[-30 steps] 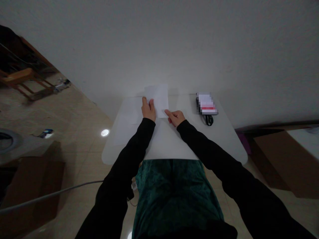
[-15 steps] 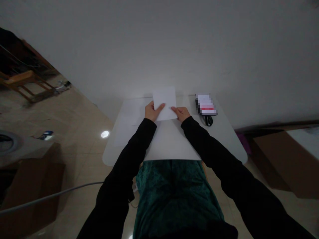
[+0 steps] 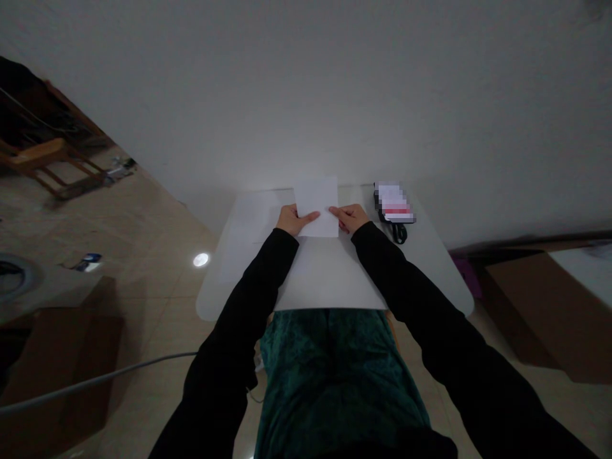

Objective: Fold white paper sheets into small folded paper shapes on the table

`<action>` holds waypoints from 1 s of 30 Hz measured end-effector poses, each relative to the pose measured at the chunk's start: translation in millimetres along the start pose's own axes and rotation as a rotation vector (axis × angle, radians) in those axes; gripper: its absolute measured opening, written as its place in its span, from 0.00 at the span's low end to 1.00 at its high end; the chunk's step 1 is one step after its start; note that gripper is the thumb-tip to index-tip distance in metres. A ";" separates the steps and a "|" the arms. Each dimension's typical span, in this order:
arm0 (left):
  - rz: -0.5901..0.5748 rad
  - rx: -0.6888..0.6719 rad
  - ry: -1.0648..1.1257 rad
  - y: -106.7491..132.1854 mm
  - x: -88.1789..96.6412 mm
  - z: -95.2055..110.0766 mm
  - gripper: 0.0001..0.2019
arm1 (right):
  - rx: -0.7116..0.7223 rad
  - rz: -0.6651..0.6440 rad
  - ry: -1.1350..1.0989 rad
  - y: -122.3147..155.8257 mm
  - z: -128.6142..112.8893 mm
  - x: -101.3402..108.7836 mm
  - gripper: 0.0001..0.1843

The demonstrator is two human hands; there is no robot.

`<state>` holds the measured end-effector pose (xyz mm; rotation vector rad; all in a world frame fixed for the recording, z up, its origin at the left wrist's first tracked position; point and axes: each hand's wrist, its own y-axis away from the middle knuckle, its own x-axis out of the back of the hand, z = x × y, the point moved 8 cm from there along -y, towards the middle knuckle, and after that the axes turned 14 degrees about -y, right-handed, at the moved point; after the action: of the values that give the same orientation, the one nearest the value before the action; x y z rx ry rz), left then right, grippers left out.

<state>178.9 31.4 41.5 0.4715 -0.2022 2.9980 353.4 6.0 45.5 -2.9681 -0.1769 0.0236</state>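
A sheet of white paper lies squared up near the far edge of a white table. My left hand is at the sheet's left edge with its thumb across the paper. My right hand grips the right edge, with its fingers on the sheet. A fainter pale sheet lies flat to the left. Nearest my right hand, a pixelated white-and-red item rests beside black looped handles, possibly scissors.
A white wall rises behind the table. Beyond the table's sides lies a tiled floor, with a wooden chair at upper left. Cardboard boxes stand on the left, another on the right. A grey cable crosses the lower left.
The sheet has turned from a tilt to square and slid toward me. My hands have closed in on its two side edges, with my right hand moving from its lower corner to the right edge.
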 end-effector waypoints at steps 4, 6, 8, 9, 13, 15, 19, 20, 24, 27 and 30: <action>-0.057 -0.019 -0.014 3.8 -11.2 -0.9 0.29 | 0.101 0.100 -0.009 -0.3 -11.9 12.8 0.31; -0.078 -0.040 -0.017 7.5 -18.2 0.5 0.29 | 0.112 0.158 -0.020 -0.9 -13.0 20.8 0.31; -0.106 -0.046 -0.017 10.8 -24.3 2.0 0.28 | 0.097 0.166 -0.029 -2.4 -10.8 25.6 0.31; -0.123 -0.041 -0.018 11.8 -26.3 2.3 0.27 | 0.081 0.155 -0.035 -3.2 -8.9 26.7 0.31; -0.139 -0.006 -0.012 8.6 -21.6 0.9 0.31 | 0.001 0.088 -0.046 -4.8 -2.5 25.3 0.30; -0.112 0.002 0.002 4.3 -14.5 -0.9 0.31 | -0.001 0.104 -0.108 -3.9 -4.6 25.7 0.30; -0.014 0.046 0.066 -1.2 -1.5 -6.4 0.31 | 0.093 0.034 -0.225 -1.8 -18.5 19.3 0.28; -0.001 0.059 0.088 -1.3 -0.3 -7.4 0.31 | 0.128 -0.023 -0.230 -1.3 -22.5 15.2 0.28; -0.034 0.127 0.133 0.5 -5.0 -13.4 0.29 | 0.193 -0.110 -0.234 -2.8 -25.1 10.1 0.20; -0.121 0.109 0.132 -0.3 -14.4 -14.3 0.28 | 0.171 -0.057 -0.256 -8.0 -17.5 15.5 0.20; -0.128 -0.009 0.127 -3.5 -16.4 -6.4 0.30 | 0.162 -0.005 -0.312 -11.5 -13.1 22.4 0.21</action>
<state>193.0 34.5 30.7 0.2805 -0.1683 2.8874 374.7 17.8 60.2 -2.7844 -0.2106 0.4785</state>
